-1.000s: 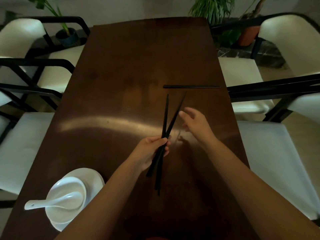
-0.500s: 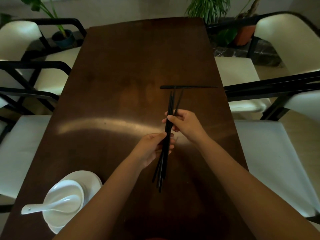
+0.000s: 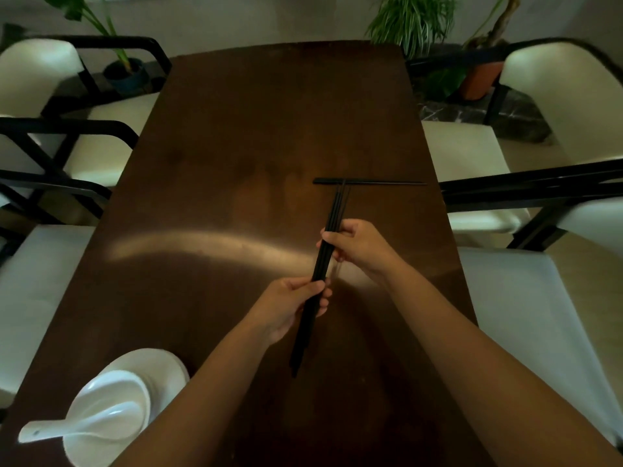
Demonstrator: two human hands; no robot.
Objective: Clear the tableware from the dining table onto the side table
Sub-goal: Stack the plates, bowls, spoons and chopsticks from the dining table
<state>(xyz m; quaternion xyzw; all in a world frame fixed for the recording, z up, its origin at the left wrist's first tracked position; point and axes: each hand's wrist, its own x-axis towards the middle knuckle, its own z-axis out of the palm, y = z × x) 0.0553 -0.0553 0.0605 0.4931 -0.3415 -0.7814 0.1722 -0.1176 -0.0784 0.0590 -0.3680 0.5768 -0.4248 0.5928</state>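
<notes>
Fingers (image 3: 320,286): you are pinching the chopstick bundle (image 3: 332,224) with both hands.
Risk: sticks are splaying; they could slip.

Cream-cushioned chairs with black frames (image 3: 50,136) line the left of the room, matched by a second row of chairs (image 3: 556,106) on the right. At the far left a leafy plant stands in a dark pot (image 3: 125,73), while at the far right a striped-leaf plant (image 3: 409,18) grows beside a terracotta pot (image 3: 480,79) on a dark marbled ledge (image 3: 512,112)
</notes>
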